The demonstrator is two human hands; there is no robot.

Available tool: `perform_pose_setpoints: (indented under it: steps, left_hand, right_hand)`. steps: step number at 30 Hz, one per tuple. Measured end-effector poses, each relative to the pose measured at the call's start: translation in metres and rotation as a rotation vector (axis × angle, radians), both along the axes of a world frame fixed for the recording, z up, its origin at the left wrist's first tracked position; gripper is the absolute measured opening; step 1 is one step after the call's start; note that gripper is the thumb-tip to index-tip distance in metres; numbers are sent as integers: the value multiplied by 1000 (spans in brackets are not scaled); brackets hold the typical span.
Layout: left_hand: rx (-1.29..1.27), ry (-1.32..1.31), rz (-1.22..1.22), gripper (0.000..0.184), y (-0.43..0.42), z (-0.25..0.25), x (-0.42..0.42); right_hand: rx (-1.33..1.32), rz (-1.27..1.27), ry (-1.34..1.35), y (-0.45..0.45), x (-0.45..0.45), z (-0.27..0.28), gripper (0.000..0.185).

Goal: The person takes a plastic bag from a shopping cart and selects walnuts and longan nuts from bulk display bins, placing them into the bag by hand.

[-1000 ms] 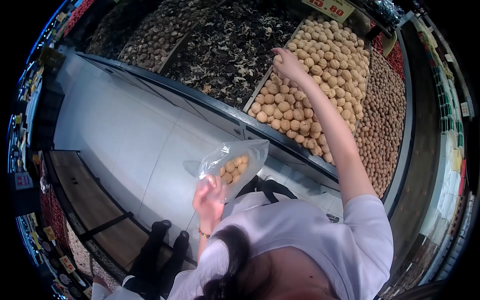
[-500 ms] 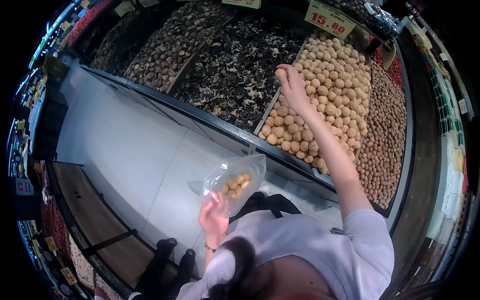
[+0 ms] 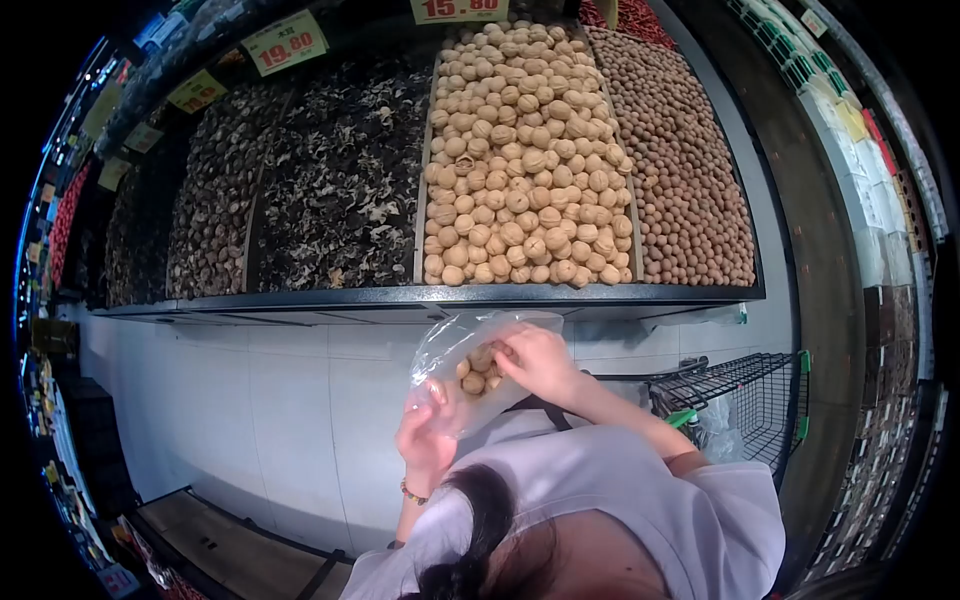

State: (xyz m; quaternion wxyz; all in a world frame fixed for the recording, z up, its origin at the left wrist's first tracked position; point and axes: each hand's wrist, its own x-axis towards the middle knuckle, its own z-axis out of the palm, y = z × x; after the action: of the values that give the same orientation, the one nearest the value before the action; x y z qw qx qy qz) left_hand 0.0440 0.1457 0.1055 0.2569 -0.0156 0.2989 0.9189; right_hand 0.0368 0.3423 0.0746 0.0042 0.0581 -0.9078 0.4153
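A clear plastic bag [image 3: 440,350] with several walnuts [image 3: 476,378] inside hangs in front of my chest. My left hand [image 3: 426,436] grips the bag at its left side, with the fingers closed on the plastic. My right hand [image 3: 538,358] is at the bag's mouth on the right, its fingertips down by the walnuts; the bag film partly covers them, and whether a nut is between them is unclear. Beyond the bag, the bin of pale walnuts [image 3: 530,180] is heaped up to the counter's front edge.
Dark dried fungus [image 3: 345,180] lies left of the walnut bin, and small brown nuts [image 3: 680,160] lie to its right. The counter's dark front edge [image 3: 380,296] runs across the view. A wire shopping cart [image 3: 745,400] stands at the right. Price signs [image 3: 285,43] hang above.
My right hand has come down from the walnut bin to the bag. The view has turned, so the counter now runs level and the cart shows. My left hand still holds the bag.
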Motion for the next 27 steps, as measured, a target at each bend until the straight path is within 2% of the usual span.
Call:
perform_pose_setpoints:
  steps: [1, 3, 5, 7, 8, 11, 12, 15, 16, 17, 19, 22, 24, 26, 27]
  left_hand:
    - [-11, -8, 1, 20, 1, 5, 0]
    - [-20, -20, -32, 18, 5, 8, 2]
    - [-23, -31, -101, 17, 7, 10, 7]
    - [-71, -10, -151, 18, 11, 12, 15]
    - [-97, 2, -177, 18, 12, 13, 22]
    - [-145, 89, -266, 20, 4, 19, 35]
    - [-199, 113, -263, 22, -2, 18, 40]
    - [-381, 160, -265, 26, -23, 15, 58]
    - [-457, 172, -281, 26, -28, 19, 60]
    - [-531, 190, -297, 25, -31, 22, 60]
    - [-625, 391, -377, 22, -35, 7, 57]
    - [-688, 544, -470, 20, -27, -18, 58]
    - [-740, 513, -545, 21, -15, -29, 60]
    - [-722, 564, -596, 23, -5, -49, 58]
    - [-715, 588, -623, 25, -2, -57, 56]
  right_hand:
    - [-69, -76, 51, 10, 10, 8, 21]
    - [73, -317, 334, 28, 24, 21, 27]
    - [187, -568, 357, 38, 35, 24, 42]
    - [30, -665, 94, 45, 54, 1, 44]
    - [41, -580, -102, 50, 70, -13, 39]
    - [-604, -513, -492, 47, 117, -73, 34]
    - [-703, -595, -407, 32, 130, -57, 23]
    - [-1423, -461, -337, 24, 157, -59, 26]
    - [-1521, -695, -357, 8, 157, -25, 17]
    - [-1664, -677, -371, 2, 165, -31, 12]
    - [-1938, -632, -400, -5, 183, -42, 6]
    - [-2004, -196, -415, -18, 202, -15, 21]
    - [-1837, -545, -429, -31, 212, -11, 28]
    - [-1721, -706, -388, -37, 217, -8, 37]
    - [-1701, -702, -350, -36, 221, -7, 42]
